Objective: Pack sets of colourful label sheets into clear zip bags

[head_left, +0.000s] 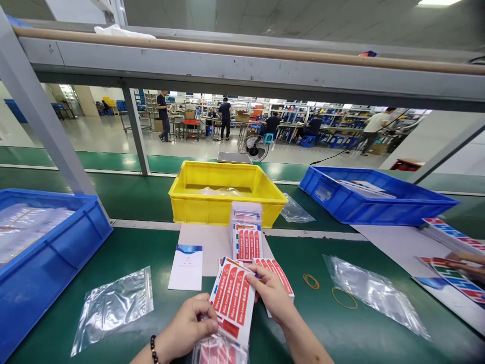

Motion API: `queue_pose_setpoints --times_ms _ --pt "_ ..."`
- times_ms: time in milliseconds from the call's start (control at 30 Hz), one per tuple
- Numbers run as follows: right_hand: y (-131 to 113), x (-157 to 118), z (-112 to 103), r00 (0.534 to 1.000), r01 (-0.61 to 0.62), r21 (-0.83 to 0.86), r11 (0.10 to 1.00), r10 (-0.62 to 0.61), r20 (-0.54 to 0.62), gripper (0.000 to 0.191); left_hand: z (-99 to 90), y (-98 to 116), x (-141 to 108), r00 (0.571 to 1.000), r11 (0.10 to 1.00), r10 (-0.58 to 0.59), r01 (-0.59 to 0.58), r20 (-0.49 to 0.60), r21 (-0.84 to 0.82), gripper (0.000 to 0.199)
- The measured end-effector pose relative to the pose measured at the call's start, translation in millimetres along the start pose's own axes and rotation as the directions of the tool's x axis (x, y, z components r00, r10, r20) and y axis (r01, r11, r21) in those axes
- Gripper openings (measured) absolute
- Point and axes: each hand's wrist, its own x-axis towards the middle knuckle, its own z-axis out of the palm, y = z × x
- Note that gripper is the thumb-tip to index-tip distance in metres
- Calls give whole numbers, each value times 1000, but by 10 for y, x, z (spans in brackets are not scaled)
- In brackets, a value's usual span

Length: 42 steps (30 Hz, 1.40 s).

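My right hand [272,294] is closed on the upper right edge of a small stack of red-and-white label sheets [234,298] printed "Max Level" and "Min Level". At the stack's lower end, my left hand [195,319], with a beaded bracelet on the wrist, pinches the mouth of a clear plastic bag [223,351]. The sheets' lower part lies inside the bag. Just beyond my hands stands a pile of similar label sheets [248,245], with another stack [278,275] behind my right hand. A white-and-blue booklet [185,268] lies to the left.
A yellow bin [227,207] stands ahead, between a left blue bin [56,283] and a right blue bin [379,197]. Clear bags [113,308] and rubber bands [311,281] lie on the green table. Another person's hand [468,263] handles label sheets at far right.
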Motion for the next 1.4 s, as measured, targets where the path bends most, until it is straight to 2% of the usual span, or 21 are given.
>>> queue_pose_setpoints --times_ms 133,200,267,333,400,467,567,667,767,867,967,1100,1400 --pt "37 -46 112 994 -30 -39 999 34 102 44 13 -2 1 1000 1000 -17 17 -8 -3 32" --pt "38 -87 176 995 10 -100 995 0 97 42 10 -5 4 998 999 -33 32 -58 -14 32" --pt "17 -133 230 986 87 -215 973 -53 156 30 8 1 9 993 999 -13 10 -119 -31 30" --pt "-13 -177 266 944 182 -320 930 -74 323 21 11 15 13 984 999 21 -27 -174 -29 27" --pt "-32 -211 281 878 253 -361 898 -56 474 23 18 27 16 979 998 50 -55 -198 -18 25" --pt "-26 -235 282 849 237 -366 900 -8 529 15 22 31 17 979 998 48 -54 -200 -21 24" --pt "22 -256 285 861 127 -368 921 82 502 18 11 30 14 985 997 2 -17 -174 -80 20" --pt "61 -263 310 899 52 -281 958 78 431 30 -17 42 10 981 982 -131 108 -145 -155 30" --pt "65 -257 345 912 -12 -186 983 87 400 31 -40 57 13 960 975 -216 201 -176 -99 20" --pt "53 -240 376 923 -45 -245 969 134 361 20 -49 53 22 956 976 -214 215 -202 -16 16" --pt "45 -228 406 933 -14 -332 943 133 335 5 -50 41 30 958 976 -200 214 -205 47 12" --pt "40 -240 456 946 51 -377 925 77 316 7 -34 42 27 964 976 -188 206 -190 78 10" --pt "36 -326 580 929 101 -472 876 87 360 10 6 1 -6 979 967 -188 197 -75 159 12"
